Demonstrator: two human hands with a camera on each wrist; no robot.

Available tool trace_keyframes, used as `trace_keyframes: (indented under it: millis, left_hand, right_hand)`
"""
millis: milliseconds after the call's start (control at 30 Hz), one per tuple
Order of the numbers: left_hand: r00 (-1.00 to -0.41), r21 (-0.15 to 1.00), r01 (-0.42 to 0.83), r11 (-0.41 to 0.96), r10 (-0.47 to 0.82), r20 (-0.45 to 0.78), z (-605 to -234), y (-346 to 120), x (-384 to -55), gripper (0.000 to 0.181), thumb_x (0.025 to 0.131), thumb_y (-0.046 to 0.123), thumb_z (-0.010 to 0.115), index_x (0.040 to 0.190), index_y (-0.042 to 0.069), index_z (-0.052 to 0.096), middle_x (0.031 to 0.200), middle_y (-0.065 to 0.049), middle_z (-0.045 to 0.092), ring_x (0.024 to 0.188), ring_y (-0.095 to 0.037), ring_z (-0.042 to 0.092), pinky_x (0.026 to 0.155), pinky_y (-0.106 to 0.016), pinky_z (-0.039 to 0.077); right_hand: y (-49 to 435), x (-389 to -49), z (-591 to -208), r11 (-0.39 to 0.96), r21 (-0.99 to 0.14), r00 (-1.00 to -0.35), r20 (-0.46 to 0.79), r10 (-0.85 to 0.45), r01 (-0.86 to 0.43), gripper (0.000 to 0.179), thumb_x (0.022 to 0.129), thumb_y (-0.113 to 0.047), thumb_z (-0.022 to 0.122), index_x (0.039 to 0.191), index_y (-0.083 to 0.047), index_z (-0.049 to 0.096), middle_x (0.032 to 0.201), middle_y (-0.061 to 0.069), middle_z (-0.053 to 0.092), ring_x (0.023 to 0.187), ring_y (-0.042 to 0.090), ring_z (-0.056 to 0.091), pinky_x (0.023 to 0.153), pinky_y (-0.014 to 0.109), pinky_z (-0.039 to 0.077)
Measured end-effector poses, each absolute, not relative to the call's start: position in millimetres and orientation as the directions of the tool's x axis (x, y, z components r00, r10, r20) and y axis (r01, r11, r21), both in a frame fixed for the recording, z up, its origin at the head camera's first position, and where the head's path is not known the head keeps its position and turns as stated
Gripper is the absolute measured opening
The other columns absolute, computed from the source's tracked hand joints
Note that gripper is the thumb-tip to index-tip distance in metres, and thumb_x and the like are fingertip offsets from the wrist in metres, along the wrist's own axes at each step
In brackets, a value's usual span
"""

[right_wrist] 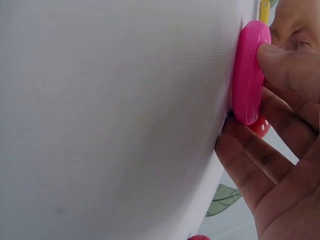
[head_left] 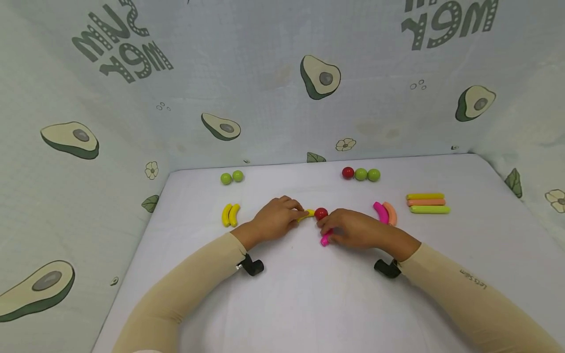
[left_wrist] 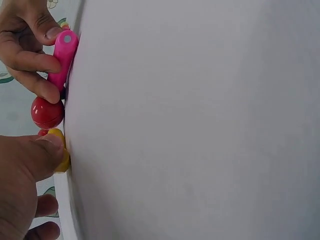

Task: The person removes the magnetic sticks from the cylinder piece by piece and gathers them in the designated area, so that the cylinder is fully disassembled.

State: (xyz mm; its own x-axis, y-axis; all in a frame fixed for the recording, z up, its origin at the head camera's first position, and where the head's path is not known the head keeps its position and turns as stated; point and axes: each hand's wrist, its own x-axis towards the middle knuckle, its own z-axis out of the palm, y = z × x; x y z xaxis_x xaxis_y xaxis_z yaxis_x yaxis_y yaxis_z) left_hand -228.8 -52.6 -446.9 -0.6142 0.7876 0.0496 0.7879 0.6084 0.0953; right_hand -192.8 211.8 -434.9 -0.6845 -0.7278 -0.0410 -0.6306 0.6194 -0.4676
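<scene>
Near the middle of the white table, my left hand (head_left: 274, 218) pinches a small yellow banana-shaped piece (head_left: 308, 214), its thumb pressed on the piece in the left wrist view. A glossy red ball (head_left: 321, 214) sits at the banana piece's right end, between the two hands. My right hand (head_left: 356, 229) holds a bright pink faceted piece (right_wrist: 247, 75) between thumb and fingers, just in front of the ball. The head view shows only the near end of the pink piece; fingers cover the rest. The right fingertips are right at the red ball.
Two yellow banana pieces (head_left: 226, 214) lie left, with two green balls (head_left: 226, 178) behind. At the back stand another red ball (head_left: 347, 172) and two green balls (head_left: 361, 174). Right of the right hand lie curved pink (head_left: 380, 212) and orange (head_left: 390, 213) pieces, then three sticks (head_left: 425, 202).
</scene>
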Motion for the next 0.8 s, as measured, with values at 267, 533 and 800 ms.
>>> trace_keyframes:
  millis: [267,533,800]
  left_hand:
    - [-0.684,0.110,0.726,0.679,0.729,0.013,-449.0,-56.3,-226.6,0.045,0.095,0.042,0.075,0.133,0.019,0.070,0.125,0.003,0.065,0.124,-0.018,0.052,0.104,-0.036,0.043]
    - [-0.733,0.246,0.662,0.708,0.680,0.015,-451.1,-58.8,-223.7,0.045,0.090,0.044,0.079,0.123,0.015,0.069,0.136,0.002,0.063,0.130,-0.019,0.051,0.109,-0.039,0.041]
    - [-0.727,0.301,0.651,0.697,0.686,-0.017,-448.5,-60.3,-222.6,0.062,0.091,0.043,0.078,0.142,0.013,0.061,0.137,0.002,0.063,0.131,-0.021,0.051,0.111,-0.037,0.040]
  right_hand:
    - [211.4,-189.5,-433.3,0.664,-0.436,-0.716,-0.061,-0.696,-0.608,0.026,0.091,-0.019,0.080,0.116,-0.018,0.077,0.134,0.000,0.066,0.127,0.028,0.058,0.103,0.048,0.049]
    - [211.2,-186.0,-428.9,0.681,-0.370,-0.716,-0.056,-0.696,-0.632,0.029,0.090,-0.018,0.081,0.119,-0.017,0.076,0.141,0.005,0.062,0.130,0.031,0.056,0.100,0.046,0.052]
    - [213.5,-184.4,-427.7,0.679,-0.348,-0.714,-0.036,-0.699,-0.646,0.031,0.091,-0.018,0.079,0.121,-0.018,0.075,0.144,0.007,0.059,0.132,0.033,0.053,0.095,0.045,0.055]
